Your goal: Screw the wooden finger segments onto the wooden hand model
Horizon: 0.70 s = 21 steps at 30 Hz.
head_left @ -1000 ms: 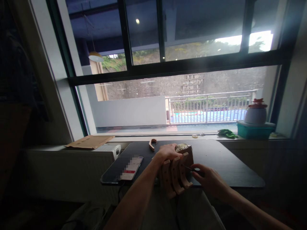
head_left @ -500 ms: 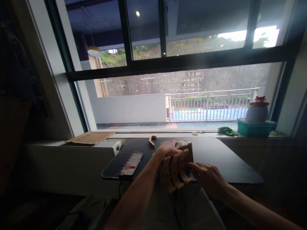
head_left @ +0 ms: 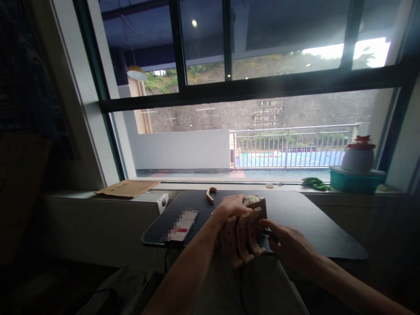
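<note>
A wooden rack with three curved hooks (head_left: 243, 236) stands tilted at the near edge of the table, over my lap. My left hand (head_left: 231, 206) is closed on its upper part; the fingertips are partly hidden behind the wood. Small dark holes dot the hooks. In my right hand (head_left: 288, 240) is a screwdriver (head_left: 271, 234) with a dark handle, its thin shaft pointing left at the rightmost hook. Whether the tip sits in a hole I cannot tell. Just behind the hooks is a brown box (head_left: 262, 205) with crinkled clear plastic on top.
A loose curved wooden piece (head_left: 210, 196) lies at the back of the dark table (head_left: 315, 227), small bits beside it. A phone (head_left: 185, 225) with a cable lies at the left. The window sill holds a brown envelope (head_left: 127, 188), a green cloth (head_left: 315, 183) and a teal box (head_left: 354, 180).
My right hand has shifted slightly right and its grip has loosened, so more of the screwdriver's handle shows. The left hand keeps its hold. The whole view has moved a little.
</note>
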Tool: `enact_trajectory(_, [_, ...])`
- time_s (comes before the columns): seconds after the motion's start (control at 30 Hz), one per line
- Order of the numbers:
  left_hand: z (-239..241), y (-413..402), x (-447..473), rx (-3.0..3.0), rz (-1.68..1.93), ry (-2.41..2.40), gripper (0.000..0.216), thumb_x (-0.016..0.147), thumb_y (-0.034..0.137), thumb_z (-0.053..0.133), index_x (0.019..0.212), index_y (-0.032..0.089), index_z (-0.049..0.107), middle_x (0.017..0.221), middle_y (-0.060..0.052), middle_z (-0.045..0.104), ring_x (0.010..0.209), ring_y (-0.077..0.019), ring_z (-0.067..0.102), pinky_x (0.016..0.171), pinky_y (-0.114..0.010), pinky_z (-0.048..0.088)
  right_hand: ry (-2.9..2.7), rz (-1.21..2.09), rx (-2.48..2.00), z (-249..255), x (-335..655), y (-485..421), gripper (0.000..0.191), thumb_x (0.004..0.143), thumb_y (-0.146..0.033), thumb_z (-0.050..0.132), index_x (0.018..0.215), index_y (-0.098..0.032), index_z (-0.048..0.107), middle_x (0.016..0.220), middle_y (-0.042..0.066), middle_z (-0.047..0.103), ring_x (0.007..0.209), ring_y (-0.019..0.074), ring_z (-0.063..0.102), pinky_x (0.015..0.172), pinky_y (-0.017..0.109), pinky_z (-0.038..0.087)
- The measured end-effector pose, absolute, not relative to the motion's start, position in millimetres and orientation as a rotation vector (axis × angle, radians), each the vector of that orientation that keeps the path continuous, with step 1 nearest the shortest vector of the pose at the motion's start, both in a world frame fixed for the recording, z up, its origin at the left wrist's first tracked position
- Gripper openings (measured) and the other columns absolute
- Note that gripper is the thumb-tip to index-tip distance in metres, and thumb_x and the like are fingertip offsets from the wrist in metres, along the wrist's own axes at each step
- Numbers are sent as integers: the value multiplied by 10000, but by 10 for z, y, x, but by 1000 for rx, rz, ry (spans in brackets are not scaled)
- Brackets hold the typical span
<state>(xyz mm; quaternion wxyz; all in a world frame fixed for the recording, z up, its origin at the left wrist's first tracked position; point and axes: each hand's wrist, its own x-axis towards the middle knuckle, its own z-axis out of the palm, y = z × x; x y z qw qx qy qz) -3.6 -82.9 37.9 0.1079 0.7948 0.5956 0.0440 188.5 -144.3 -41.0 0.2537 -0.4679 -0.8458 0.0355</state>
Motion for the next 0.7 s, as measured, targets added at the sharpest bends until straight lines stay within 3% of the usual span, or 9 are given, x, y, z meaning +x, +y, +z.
enact_trajectory(0.1, [357,-802,-48,2344,161,1744,523,759,533,602,1158,199,556,1065,-76,656,931,-252,611,806,-382,468,-2475,-117,-1153,-336,1874,-1472,334,801,-60,413,1005,-208,633,802,58,661,697,188,619,582,264,373])
enact_trajectory(0.2, [350,-786,-60,2348,190,1741,531,712,531,603,1151,234,562,1082,-70,672,932,-282,613,766,-340,463,-2452,-59,-1121,-362,1872,-1441,254,815,-92,436,903,-197,650,764,66,655,692,194,607,601,279,371])
enact_trajectory(0.37, [332,-756,-72,2365,208,1728,537,695,524,609,1153,247,561,1106,-64,667,960,-292,604,781,-338,454,-2161,240,-1222,-590,1830,-1366,292,872,-278,425,1023,-189,658,845,73,697,737,200,632,653,299,426])
enact_trajectory(0.5, [309,-729,-70,2381,197,1714,517,758,507,607,1179,213,548,1097,-72,648,959,-272,596,820,-371,456,-1933,552,-1281,-751,1776,-1274,452,888,-429,364,1039,-120,658,661,38,654,576,158,592,505,252,424])
enact_trajectory(0.6, [310,-723,-65,2380,173,1714,420,862,464,542,1179,188,540,1118,-69,608,961,-228,591,855,-412,467,-1889,693,-1297,-761,1803,-1203,481,875,-446,359,983,-92,666,527,2,569,463,131,515,431,236,383])
enact_trajectory(0.7, [326,-727,-63,2367,150,1721,355,897,398,528,1169,170,540,1136,-68,587,971,-214,591,850,-421,487,-1928,711,-1292,-682,1897,-1205,366,792,-376,511,1032,-127,633,609,-5,600,516,134,529,469,238,403])
